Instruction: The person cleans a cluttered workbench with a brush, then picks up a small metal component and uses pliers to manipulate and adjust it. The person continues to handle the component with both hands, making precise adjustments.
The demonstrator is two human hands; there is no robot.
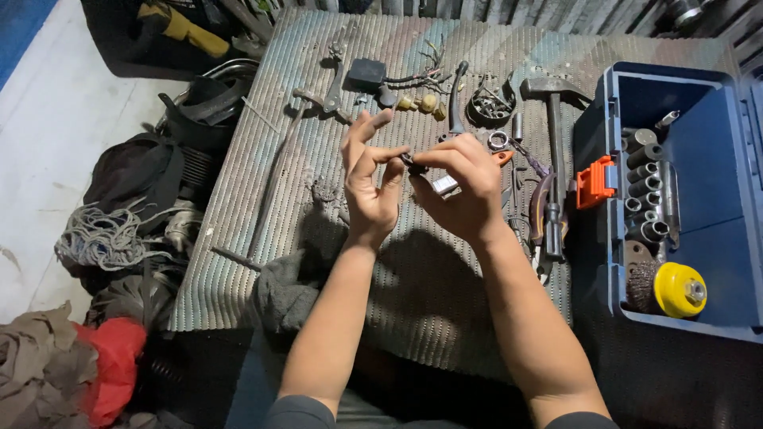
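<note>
Hands [421, 179] above ribbed metal sheet [238, 262].

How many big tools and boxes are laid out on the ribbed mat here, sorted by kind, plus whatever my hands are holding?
Hammers: 1, the hammer
Toolboxes: 1, the blue toolbox, open
Wire cup brushes: 1, the yellow-capped wire brush in the toolbox
Small dark parts: 1, pinched between left hand and right hand
Total: 4

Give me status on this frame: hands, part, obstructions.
Left hand and right hand raised together over ribbed mat, fingertips pinching one small dark part. Hammer and blue socket case lie right. Nothing between the hands.
</note>
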